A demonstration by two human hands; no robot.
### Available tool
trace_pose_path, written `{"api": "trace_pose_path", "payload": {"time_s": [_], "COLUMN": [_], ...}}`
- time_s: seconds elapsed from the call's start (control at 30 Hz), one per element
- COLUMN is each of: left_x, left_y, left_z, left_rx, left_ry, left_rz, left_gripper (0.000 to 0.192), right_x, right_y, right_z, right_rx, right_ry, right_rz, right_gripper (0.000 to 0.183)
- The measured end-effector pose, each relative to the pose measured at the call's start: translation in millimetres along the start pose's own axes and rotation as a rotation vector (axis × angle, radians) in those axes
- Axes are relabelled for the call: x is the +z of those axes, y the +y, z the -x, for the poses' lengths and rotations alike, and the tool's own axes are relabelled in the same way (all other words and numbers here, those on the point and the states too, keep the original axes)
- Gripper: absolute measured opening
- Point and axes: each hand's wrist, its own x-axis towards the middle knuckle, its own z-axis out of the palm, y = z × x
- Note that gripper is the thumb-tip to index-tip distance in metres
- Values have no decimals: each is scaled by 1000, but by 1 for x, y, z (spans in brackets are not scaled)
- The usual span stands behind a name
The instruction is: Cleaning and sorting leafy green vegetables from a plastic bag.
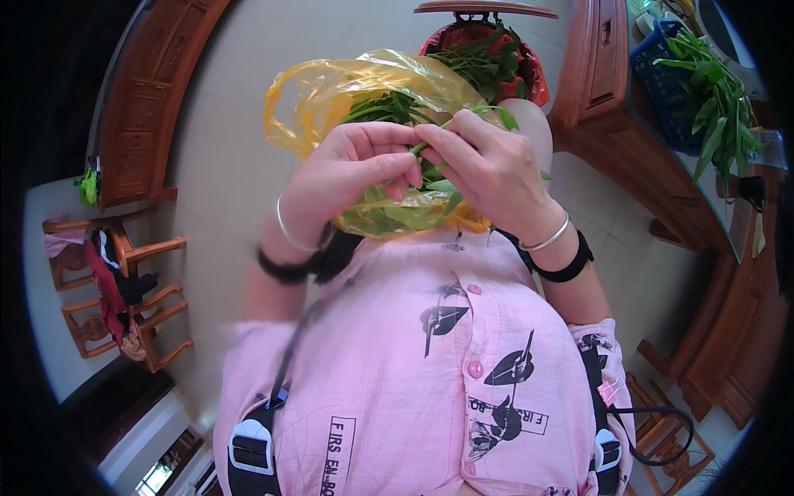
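Between the fingertips of both hands is a thin green vegetable stem [419, 149]. My left hand [356, 162] pinches its lower end between thumb and fingers. The other end, with a leaf [508, 119], runs under the fingers of my right hand [490, 162], which grips it close beside the left. Under both hands, on my lap, a translucent yellow plastic bag [310, 77] lies with its mouth spread. Long-stemmed leafy greens [384, 106] fill part of it; my hands hide the middle of the bag.
Past my knee stands a bin with a red liner [541, 87], holding leafy stems [481, 65]. At right, a glass-topped wooden table [614, 105] bears a blue plastic basket [660, 68] with greens [713, 93] hanging over it. Wooden chairs [149, 254] with clothes are at left, below a wooden cabinet [149, 105].
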Motion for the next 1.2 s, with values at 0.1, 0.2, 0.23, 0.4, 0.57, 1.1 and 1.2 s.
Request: {"api": "trace_pose_path", "payload": {"time_s": [0.1, 0.2, 0.23, 0.4, 0.57, 1.1, 1.2], "left_x": [2, 3, 5, 2, -9, -15, -24], "left_y": [3, 3, 5, 10, 21, 10, -2], "left_z": [-1, -3, -3, -3, -23, -185, -184], "left_rx": [-70, -49, -42, -4, 36, 121, 140], "left_ry": [-1, 25, 19, -39, 79, 151, 98], "left_rz": [46, 12, 7, 22, -77, 32, -92], "left_gripper": [28, 22, 22, 14, 17, 45, 46], "right_x": [0, -1, 0, -6, -45, -168, -219], "right_y": [2, 2, 1, 9, 29, 28, 31], "right_z": [3, 6, 7, 12, 31, 68, 53], "right_rx": [-46, -53, 2, 291, 649, 588, 502], "right_ry": [-21, -59, -29, 153, 378, 486, 545], "right_rz": [37, 81, -9, -301, -719, -140, 198], "right_gripper": [18, 20, 18, 11, 7, 5, 4]}}
